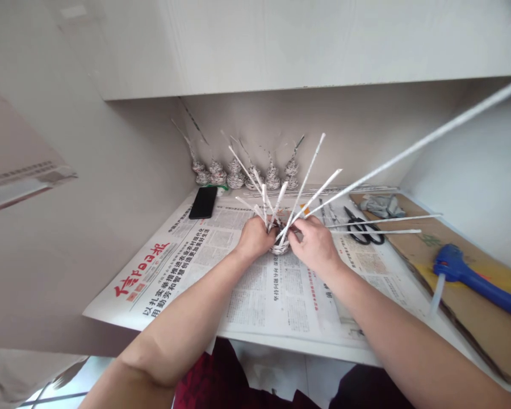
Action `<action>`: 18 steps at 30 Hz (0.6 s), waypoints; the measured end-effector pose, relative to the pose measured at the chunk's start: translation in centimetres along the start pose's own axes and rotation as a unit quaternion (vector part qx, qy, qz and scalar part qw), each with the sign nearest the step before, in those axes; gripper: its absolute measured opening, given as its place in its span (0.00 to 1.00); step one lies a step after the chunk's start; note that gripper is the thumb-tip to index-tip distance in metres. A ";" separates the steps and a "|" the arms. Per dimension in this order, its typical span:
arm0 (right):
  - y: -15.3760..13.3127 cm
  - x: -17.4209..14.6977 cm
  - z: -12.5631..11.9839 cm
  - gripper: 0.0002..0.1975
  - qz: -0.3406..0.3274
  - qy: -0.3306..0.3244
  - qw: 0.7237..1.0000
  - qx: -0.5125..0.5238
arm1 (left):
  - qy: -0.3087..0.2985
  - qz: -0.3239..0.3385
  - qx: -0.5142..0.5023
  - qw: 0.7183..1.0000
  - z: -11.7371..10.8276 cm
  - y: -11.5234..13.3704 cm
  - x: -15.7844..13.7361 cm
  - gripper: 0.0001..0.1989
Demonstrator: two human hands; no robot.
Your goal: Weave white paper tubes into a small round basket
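A small round woven paper piece [280,248] sits on the newspaper in front of me, with several white rolled-paper strands fanning up and outward from it. My left hand [258,236] is closed at its left side, fingers curled among the strands. On the opposite side my right hand [314,241] pinches at the rim, where one long paper strand [409,153] runs off to the upper right. Two more strands stick out to the right past that hand. The fingertips of both hands are partly hidden by the strands.
Newspaper [187,267] covers the tabletop. A row of woven gourd shapes [236,176] lines the back wall, near a black phone [203,203]. To the right are black scissors [361,227] and a blue glue gun [472,278] on cardboard [464,318]. A white overhang [298,51] crosses above.
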State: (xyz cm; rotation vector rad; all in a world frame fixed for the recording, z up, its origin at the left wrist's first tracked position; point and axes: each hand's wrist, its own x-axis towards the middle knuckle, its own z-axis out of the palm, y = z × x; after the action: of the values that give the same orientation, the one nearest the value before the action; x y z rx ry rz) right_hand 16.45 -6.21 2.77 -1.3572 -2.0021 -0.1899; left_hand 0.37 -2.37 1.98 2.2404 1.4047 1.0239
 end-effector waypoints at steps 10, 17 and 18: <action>0.4 0.0 1.0 0.08 0.163 -0.019 0.980 0.110 | -0.015 -0.048 0.030 0.998 -0.1 1.2 -0.1 0.10; 0.7 0.0 1.8 0.06 0.195 0.016 0.957 0.214 | -0.019 -0.054 0.014 0.998 0.0 0.8 -0.1 0.11; 0.9 -0.1 2.1 0.06 0.205 0.016 0.951 0.229 | -0.014 -0.049 0.008 0.999 0.0 0.7 -0.1 0.11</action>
State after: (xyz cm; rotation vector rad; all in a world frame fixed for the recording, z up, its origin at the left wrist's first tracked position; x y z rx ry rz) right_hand 16.25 -4.89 0.98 -1.4035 -1.5589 0.4157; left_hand 0.82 -2.75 2.33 2.1650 1.5006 0.9500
